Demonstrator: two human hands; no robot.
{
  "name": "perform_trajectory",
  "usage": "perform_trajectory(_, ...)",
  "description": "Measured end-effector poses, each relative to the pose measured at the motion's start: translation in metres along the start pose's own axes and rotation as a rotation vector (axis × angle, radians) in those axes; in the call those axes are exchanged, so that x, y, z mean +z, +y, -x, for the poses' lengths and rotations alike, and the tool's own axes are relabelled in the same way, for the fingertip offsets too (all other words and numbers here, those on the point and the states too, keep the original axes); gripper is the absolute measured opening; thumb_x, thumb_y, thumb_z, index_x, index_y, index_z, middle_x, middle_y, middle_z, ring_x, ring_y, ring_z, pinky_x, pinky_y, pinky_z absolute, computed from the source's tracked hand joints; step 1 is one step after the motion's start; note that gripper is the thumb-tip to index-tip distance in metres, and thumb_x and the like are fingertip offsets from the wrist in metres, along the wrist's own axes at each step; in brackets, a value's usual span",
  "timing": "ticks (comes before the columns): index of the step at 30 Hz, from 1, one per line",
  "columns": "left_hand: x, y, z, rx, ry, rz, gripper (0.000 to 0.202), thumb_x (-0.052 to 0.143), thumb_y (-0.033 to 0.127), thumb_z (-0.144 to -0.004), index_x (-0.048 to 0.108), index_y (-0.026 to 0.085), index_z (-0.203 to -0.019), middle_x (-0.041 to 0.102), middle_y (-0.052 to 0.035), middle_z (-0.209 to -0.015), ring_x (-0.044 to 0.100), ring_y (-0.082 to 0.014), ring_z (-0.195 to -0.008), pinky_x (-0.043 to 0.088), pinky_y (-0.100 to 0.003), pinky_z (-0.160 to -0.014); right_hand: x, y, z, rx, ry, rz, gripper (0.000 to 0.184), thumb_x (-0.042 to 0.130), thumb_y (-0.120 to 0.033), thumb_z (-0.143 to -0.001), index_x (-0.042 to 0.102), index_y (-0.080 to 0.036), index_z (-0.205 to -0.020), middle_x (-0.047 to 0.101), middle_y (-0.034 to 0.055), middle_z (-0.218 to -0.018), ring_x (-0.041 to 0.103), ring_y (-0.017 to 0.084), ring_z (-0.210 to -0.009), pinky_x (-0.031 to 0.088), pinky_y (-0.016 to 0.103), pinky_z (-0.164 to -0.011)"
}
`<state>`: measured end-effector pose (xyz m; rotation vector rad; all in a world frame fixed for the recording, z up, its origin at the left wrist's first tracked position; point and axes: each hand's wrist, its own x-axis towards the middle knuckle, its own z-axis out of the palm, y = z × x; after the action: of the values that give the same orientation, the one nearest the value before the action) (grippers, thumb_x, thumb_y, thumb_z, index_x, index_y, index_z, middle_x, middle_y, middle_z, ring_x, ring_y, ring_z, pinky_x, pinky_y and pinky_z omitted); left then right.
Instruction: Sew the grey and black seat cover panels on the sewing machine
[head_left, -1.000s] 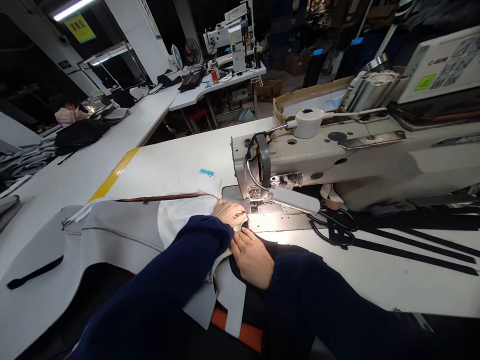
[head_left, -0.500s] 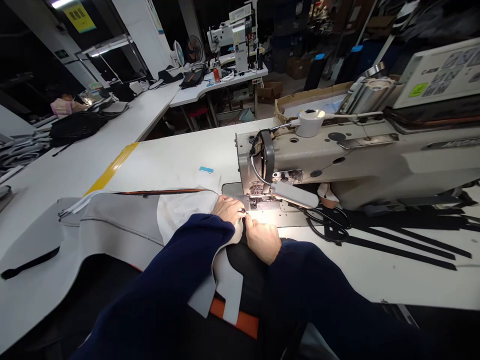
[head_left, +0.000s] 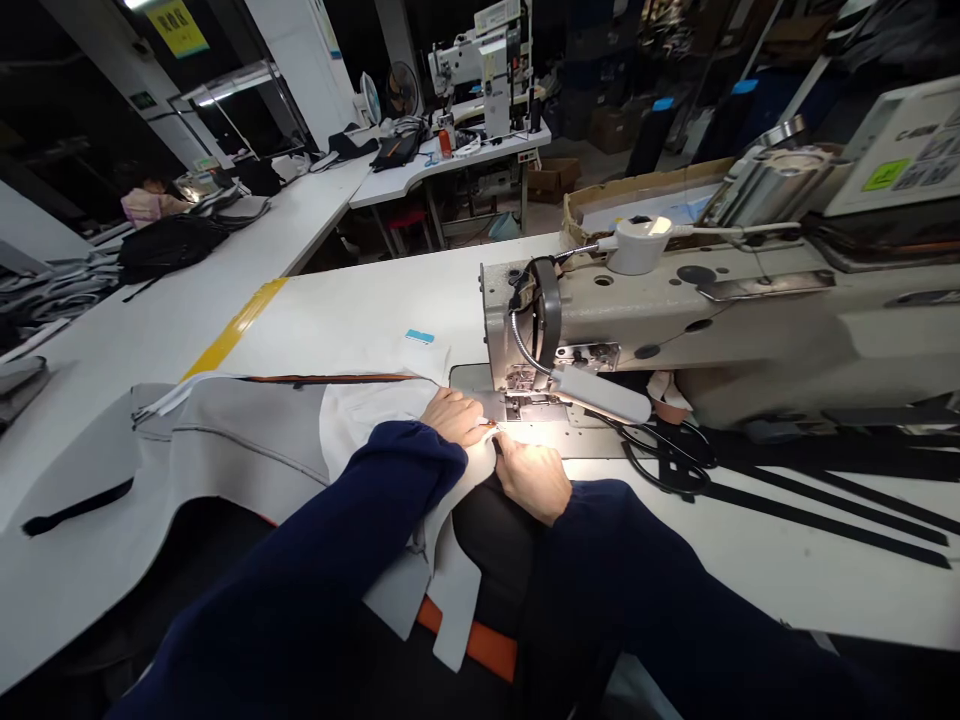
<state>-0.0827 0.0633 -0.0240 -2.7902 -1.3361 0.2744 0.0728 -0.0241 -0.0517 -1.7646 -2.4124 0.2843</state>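
My left hand (head_left: 455, 415) rests on the pale grey fabric piece (head_left: 244, 435), its fingers closed on the fabric's edge close to the needle area. Opposite it, my right hand (head_left: 534, 477) pinches the same edge, thumb and finger toward the left hand. Both are just in front of the sewing machine (head_left: 585, 315), whose lamp lights the spot. The fabric spreads left across the table and drapes down toward my lap, where grey flaps and an orange strip (head_left: 491, 650) show. What lies between the fingertips is too small to make out.
Black-handled scissors (head_left: 667, 460) lie right of the needle area, beside long black strips (head_left: 825, 515). A small blue piece (head_left: 420, 336) and yellow tape (head_left: 236, 328) are on the white table (head_left: 360, 300). Behind stand a cardboard box (head_left: 637, 195) and another sewing machine (head_left: 480, 85). A person sits far left.
The view has shifted slightly, so the scene sits a little further right. Both hands stay at the fabric edge; the right hand has turned a little and the edge between them has lifted or folded.
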Motion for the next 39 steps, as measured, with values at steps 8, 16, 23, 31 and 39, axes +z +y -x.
perform_trajectory(8,0.002,0.003,0.004,0.021,0.004,-0.048,0.034,0.045,0.040,-0.092,0.065,0.014,-0.096,0.065,-0.0102,-0.093,0.055,-0.0260,-0.095,0.035,-0.043,-0.090,-0.001,0.006,-0.005,-0.044,-0.048,0.007,0.028,0.042,-0.019,-0.088,0.056,-0.018,-0.113,0.066,0.0055,-0.079,0.060,0.021,-0.066,0.025,0.030,-0.054)
perform_trajectory(16,0.014,0.010,0.017,-0.008,0.193,-0.092,0.041,0.034,0.046,-0.096,0.064,0.018,-0.099,0.063,-0.0087,-0.092,0.054,-0.0248,-0.096,0.022,-0.049,-0.106,-0.004,-0.002,0.001,-0.116,-0.047,0.107,0.032,0.030,-0.016,-0.097,0.062,-0.017,-0.099,0.060,0.0095,-0.111,0.057,0.016,-0.072,0.017,0.032,-0.047)
perform_trajectory(23,-0.003,-0.001,-0.003,-0.066,-0.044,0.151,0.033,0.054,0.047,-0.086,0.066,0.016,-0.090,0.068,-0.0056,-0.084,0.060,-0.0203,-0.085,0.035,-0.038,-0.091,-0.001,0.000,0.003,-0.168,-0.025,0.176,0.038,0.029,-0.016,-0.097,0.060,-0.016,-0.119,0.052,0.0113,-0.134,0.058,0.013,-0.063,0.032,0.030,-0.046)
perform_trajectory(31,-0.007,0.003,-0.028,-0.097,0.039,0.183,0.029,0.054,0.042,-0.087,0.067,0.018,-0.097,0.068,-0.0082,-0.099,0.058,-0.0240,-0.098,0.032,-0.041,-0.094,0.010,0.037,-0.014,-0.335,0.089,0.327,0.042,0.039,-0.012,-0.090,0.057,-0.010,-0.128,0.047,0.0120,-0.140,0.065,0.018,-0.067,0.045,0.029,-0.051)
perform_trajectory(39,-0.005,0.018,-0.042,-0.205,0.037,0.131,0.024,0.053,0.033,-0.087,0.069,0.015,-0.089,0.069,-0.0097,-0.096,0.059,-0.0256,-0.091,0.038,-0.041,-0.085,0.011,0.053,-0.019,-0.414,0.204,0.355,0.043,0.041,-0.005,-0.085,0.060,-0.001,-0.123,0.055,0.0189,-0.130,0.065,0.021,-0.069,0.053,0.031,-0.062)
